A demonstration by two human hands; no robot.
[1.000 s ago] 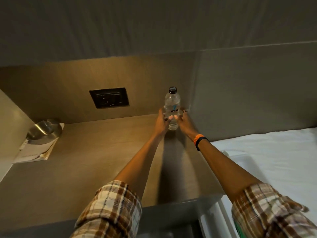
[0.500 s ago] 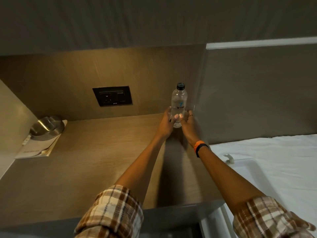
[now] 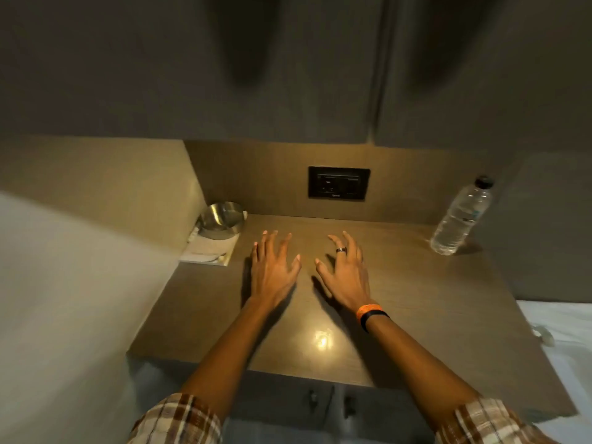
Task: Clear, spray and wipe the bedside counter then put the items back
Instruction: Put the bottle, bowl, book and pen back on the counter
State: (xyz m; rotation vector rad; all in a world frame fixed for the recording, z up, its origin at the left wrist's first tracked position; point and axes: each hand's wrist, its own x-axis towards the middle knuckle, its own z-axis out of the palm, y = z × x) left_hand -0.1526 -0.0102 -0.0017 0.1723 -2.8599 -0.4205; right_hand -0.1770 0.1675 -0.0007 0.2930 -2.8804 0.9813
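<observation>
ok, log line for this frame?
left hand: open, empty | right hand: open, empty | clear plastic water bottle: standing, counter back-right | round steel bowl: back-left

Glossy wood-grain counter, shiny metal bowl, clear plastic bottle.

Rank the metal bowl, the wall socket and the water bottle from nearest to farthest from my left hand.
From the left hand:
1. Metal bowl, back left corner.
2. Wall socket, back wall, centre.
3. Water bottle, back right corner.

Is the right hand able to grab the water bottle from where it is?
Probably yes. The right hand is open and empty, and only bare counter lies between it and the water bottle in the far right corner.
</observation>
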